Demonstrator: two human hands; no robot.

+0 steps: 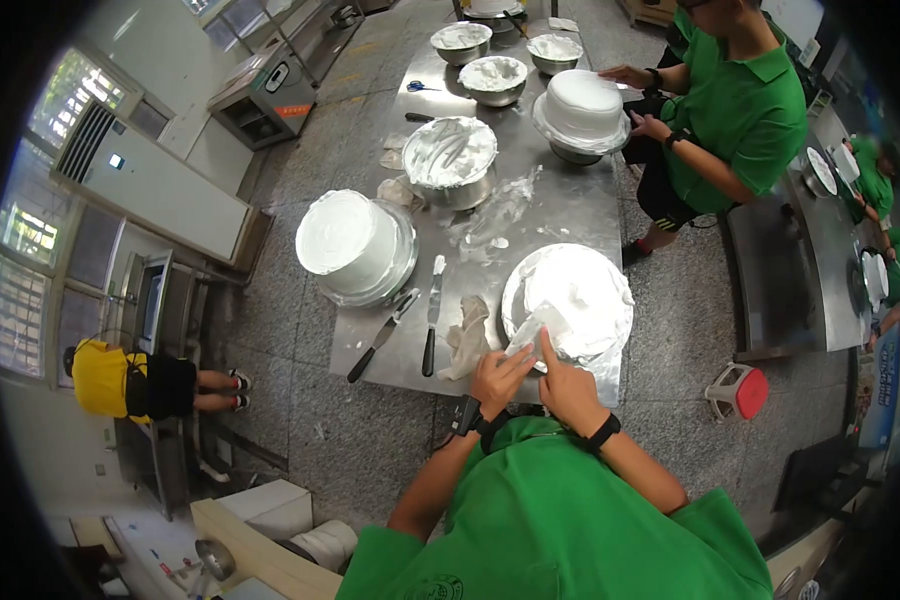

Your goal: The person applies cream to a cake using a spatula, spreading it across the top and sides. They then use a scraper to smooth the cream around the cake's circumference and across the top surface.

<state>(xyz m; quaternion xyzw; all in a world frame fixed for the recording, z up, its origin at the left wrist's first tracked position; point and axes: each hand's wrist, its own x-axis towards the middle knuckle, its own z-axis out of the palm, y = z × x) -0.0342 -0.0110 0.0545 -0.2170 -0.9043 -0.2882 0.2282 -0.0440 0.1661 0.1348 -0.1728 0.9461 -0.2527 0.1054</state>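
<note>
The cake (588, 290) is a low round one slathered in white cream, pretty rough and lumpy on top. It sits on a metal turntable (513, 272) at the near right end of the bench (560, 212). A small white piece (528, 330) (can't tell what it is) is pressed to its near edge, gripped in the left hand (500, 378).

At 6 o'clock, the wearer's green shirt (560, 520) is cut off by the bottom edge. The left hand (500, 378) pinches a white object (526, 335) too indistinct to identify. The right hand (567, 385) covers part of the cake's (580, 295) near rim. At 1 o'clock, the top edge cuts off a co-worker's (735, 110) head. At 3 o'clock, figures in green (875, 175) are blurred. At 4 o'clock, the lettering on a blue poster (878, 385) is too small to read.
</note>
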